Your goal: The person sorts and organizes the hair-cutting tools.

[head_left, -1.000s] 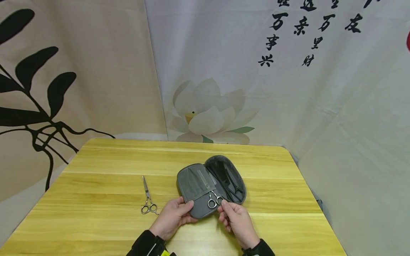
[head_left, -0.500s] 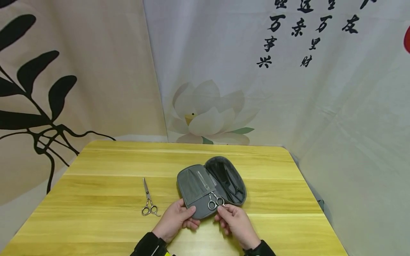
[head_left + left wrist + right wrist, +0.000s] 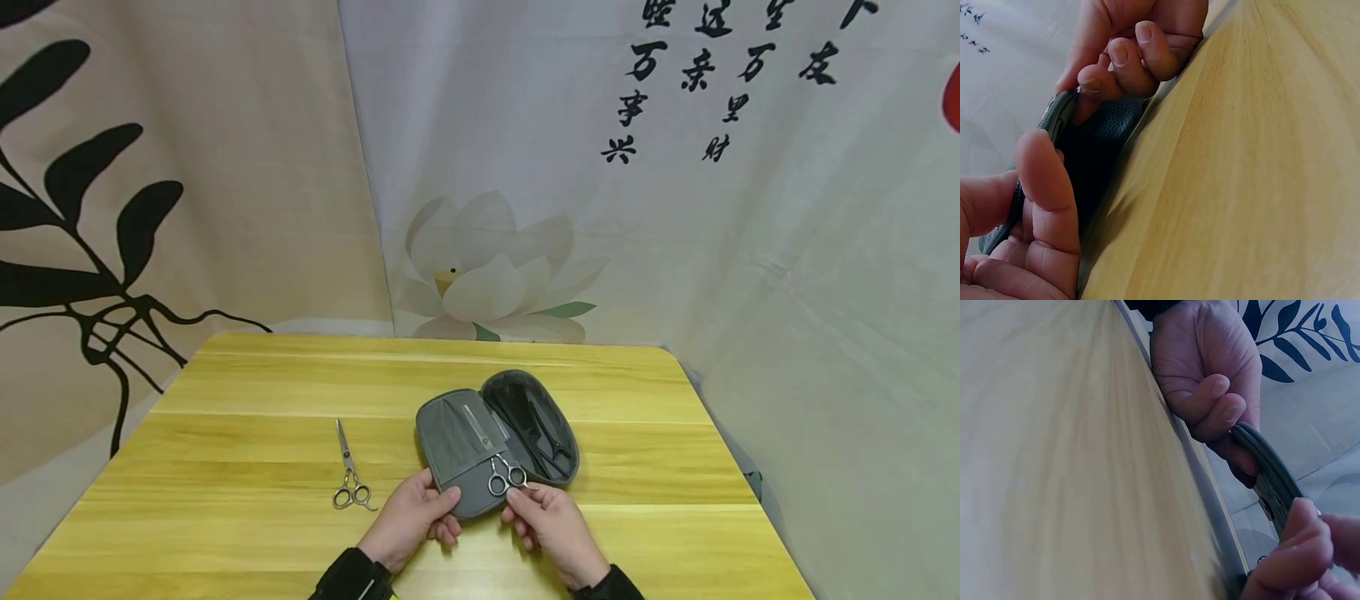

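Note:
A grey zip case (image 3: 472,492) lies open like a book. My left hand (image 3: 408,517) pinches the near left edge of its flap, thumb on top and fingers beneath. My right hand (image 3: 555,529) pinches the flap's near right edge, its thumb (image 3: 1304,515) close to the finger rings. Silver scissors (image 3: 497,482) sit in the flap's pocket, blades under the see-through mesh and rings sticking out. Black tools (image 3: 528,425), one of them comb-like, lie in the deeper half. Another pair of silver scissors (image 3: 347,467) lies on the table, left of the case, apart from both hands.
The wooden table (image 3: 247,508) runs beneath everything, its far edge meeting a printed cloth backdrop (image 3: 495,275). Bare wood surrounds the case and the loose scissors.
My right thumb has slid off the scissors' ring down to the case edge. The left fingers have shifted slightly under the flap. The case and loose scissors stay put.

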A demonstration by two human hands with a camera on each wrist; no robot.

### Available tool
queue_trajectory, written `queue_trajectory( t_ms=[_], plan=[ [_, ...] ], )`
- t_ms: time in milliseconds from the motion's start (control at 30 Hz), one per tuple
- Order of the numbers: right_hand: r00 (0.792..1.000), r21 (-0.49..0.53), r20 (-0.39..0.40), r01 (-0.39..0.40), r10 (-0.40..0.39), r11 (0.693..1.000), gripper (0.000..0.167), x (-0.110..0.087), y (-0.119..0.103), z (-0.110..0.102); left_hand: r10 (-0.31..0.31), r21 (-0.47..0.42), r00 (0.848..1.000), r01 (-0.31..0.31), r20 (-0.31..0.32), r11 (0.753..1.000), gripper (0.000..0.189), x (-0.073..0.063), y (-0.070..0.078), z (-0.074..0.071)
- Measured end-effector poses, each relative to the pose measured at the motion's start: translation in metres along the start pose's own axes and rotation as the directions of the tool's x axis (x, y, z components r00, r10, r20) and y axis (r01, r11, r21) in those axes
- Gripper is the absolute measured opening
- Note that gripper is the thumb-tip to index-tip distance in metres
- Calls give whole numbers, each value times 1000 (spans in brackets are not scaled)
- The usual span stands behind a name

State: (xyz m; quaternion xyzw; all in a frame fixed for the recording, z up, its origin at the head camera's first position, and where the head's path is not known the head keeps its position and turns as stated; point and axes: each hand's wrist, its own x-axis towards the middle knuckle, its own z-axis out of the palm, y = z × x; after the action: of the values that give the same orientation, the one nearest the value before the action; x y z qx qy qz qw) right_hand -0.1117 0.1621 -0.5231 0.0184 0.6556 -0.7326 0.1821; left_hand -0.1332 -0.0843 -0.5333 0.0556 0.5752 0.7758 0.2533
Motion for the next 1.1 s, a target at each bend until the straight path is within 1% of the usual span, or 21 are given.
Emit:
queue_trajectory(
  t_ms=[300,433,567,700,1100],
  plan=[
    [999,-4,-37,6,-7,1000,25,5,1,3,5,14,1000,-5,-17,1000,45,-3,3,0],
    [997,1,-72,0,0,1000,23,9,1,5,15,20,1000,-15,-13,1000,44,-3,3,0],
    [994,-4,-113,-13,12,1000,23,12,1,8,7,28,1000,-6,-20,1000,42,-3,3,0],
    [990,-17,-137,-21,18,1000,25,14,1,10,3,31,1000,-2,-29,1000,41,-3,2,0],
    [985,-104,-161,-76,58,992,40,21,-2,15,-2,29,999,3,-52,1000,42,-2,2,1]
  ],
)
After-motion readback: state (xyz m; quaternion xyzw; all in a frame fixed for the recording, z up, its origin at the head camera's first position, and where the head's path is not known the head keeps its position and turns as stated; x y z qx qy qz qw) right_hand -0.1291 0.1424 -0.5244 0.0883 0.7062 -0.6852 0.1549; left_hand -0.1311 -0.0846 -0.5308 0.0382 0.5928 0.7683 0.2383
